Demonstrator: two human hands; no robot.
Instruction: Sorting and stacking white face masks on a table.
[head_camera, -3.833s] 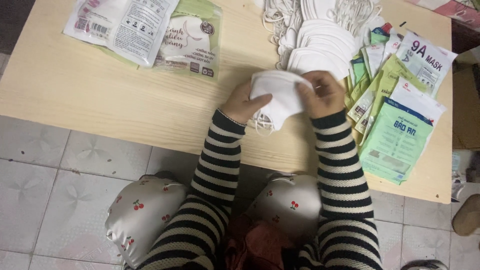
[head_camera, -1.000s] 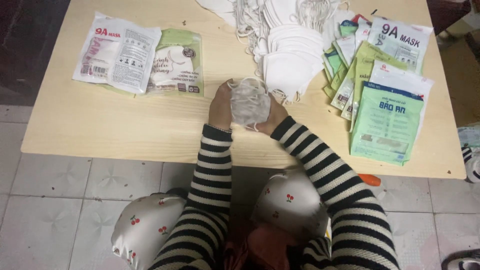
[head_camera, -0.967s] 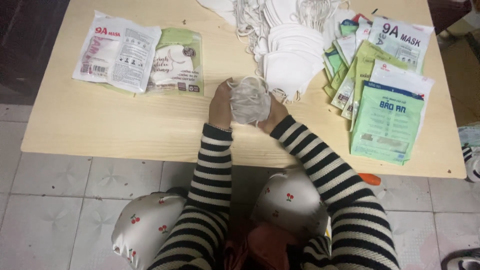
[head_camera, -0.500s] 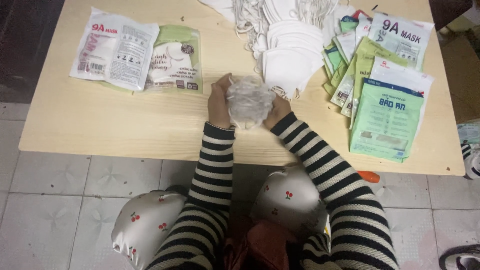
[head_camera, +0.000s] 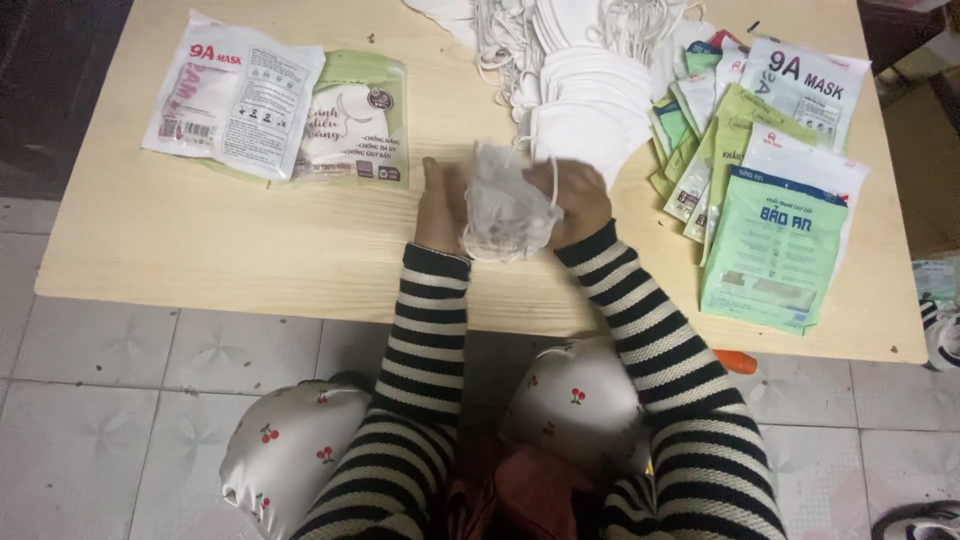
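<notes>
I see both hands raised just over the near middle of the pale wooden table (head_camera: 200, 260), closed on one thing between them: a clear, crinkled plastic bag (head_camera: 503, 205) with something white folded inside, probably a face mask, though the wrinkled film blurs it. My left hand (head_camera: 440, 205) grips the bag's left side with fingers pointing far; my right hand (head_camera: 575, 200) clamps the right side, knuckles up. A thin white loop hangs from the bag near the right hand.

Just beyond the hands, touching distance away, lies a stack of white masks (head_camera: 590, 110), soft, curved and layered, with a tangle of ear cords (head_camera: 505, 45) spilling toward the far edge. It sits directly behind the bag, so the far route is crowded. To the right, a fanned pile of flat packets (head_camera: 770, 240), pale green and white with glossy faces, overlaps down to the near right edge. On the far left lie two more flat packets side by side and slightly overlapping, a white packet (head_camera: 230, 95) and a green packet (head_camera: 355, 120), well apart from the hands. The stretch of table between them and the hands is smooth, light-grained wood.

Below the table edge I see black-and-white striped sleeves (head_camera: 425, 330), silky cherry-print trousers (head_camera: 290, 460) and grey patterned floor tiles (head_camera: 90, 400)
</notes>
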